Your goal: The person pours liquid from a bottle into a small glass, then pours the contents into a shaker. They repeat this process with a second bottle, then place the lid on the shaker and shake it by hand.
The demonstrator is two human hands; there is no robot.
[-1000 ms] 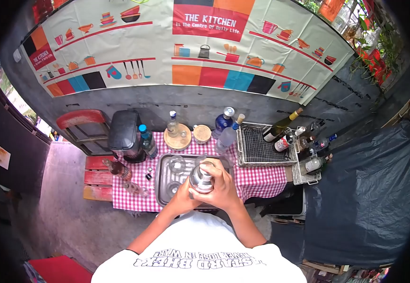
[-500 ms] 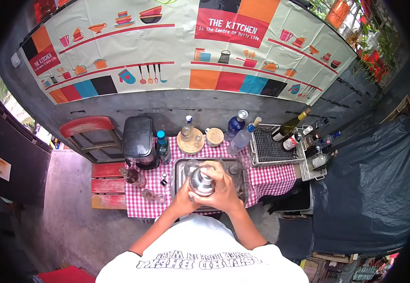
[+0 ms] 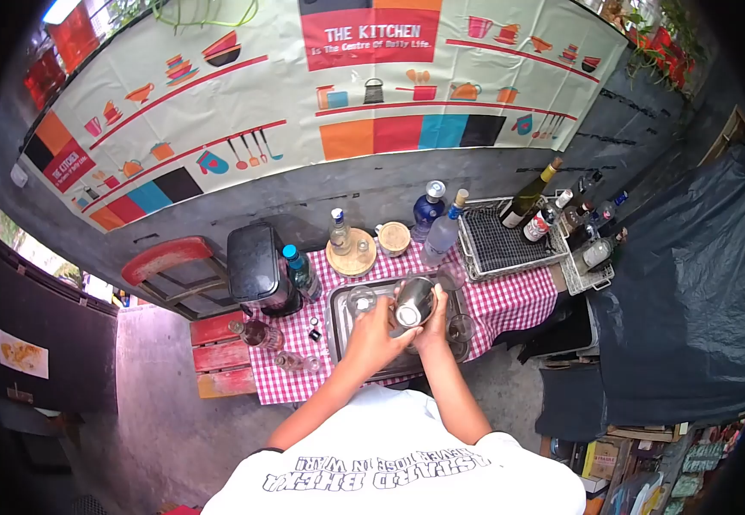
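A silver cocktail shaker is tilted in front of me, held above the metal tray. My left hand is closed around its left side. On its right side, the fingers of my right hand wrap the metal. Just left of the shaker, a clear glass stands on the tray by my left fingers. More clear glasses, including one stemmed-looking glass, are on the tray's right side. My hands hide part of the tray.
Behind the tray are a round wooden board with a small bottle, a mug and tall bottles. A wire basket with bottles sits right. To the left are a black bin, a blue-capped bottle and a brown bottle.
The shaker has turned from upright to tilted, showing a round metal end toward me. My hands have shifted their grip to its sides. The camera view has also swung slightly.
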